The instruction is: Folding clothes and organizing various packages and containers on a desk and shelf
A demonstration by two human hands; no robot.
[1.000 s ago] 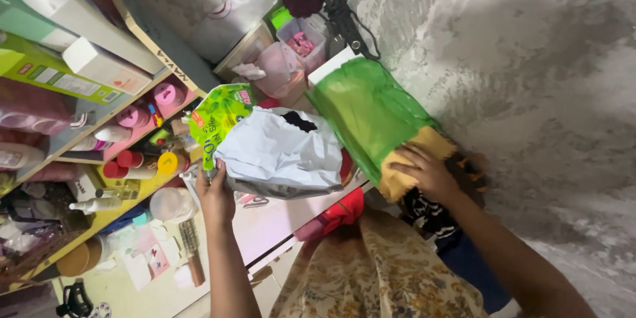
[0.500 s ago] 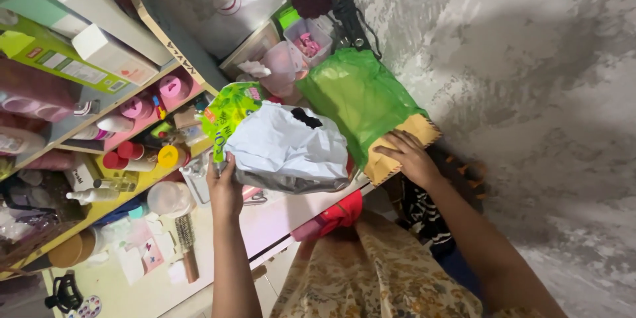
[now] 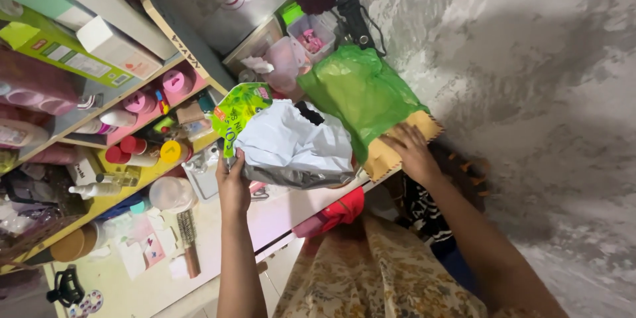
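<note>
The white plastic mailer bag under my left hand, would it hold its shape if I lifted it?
Probably not: the white plastic mailer bag is crumpled and creased, so likely floppy. Its smooth film may slide under the left hand.

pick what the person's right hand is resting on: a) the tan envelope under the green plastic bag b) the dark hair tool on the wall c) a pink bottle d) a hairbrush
a: the right hand lies flat on the tan envelope that sticks out from under the green plastic bag.
</note>
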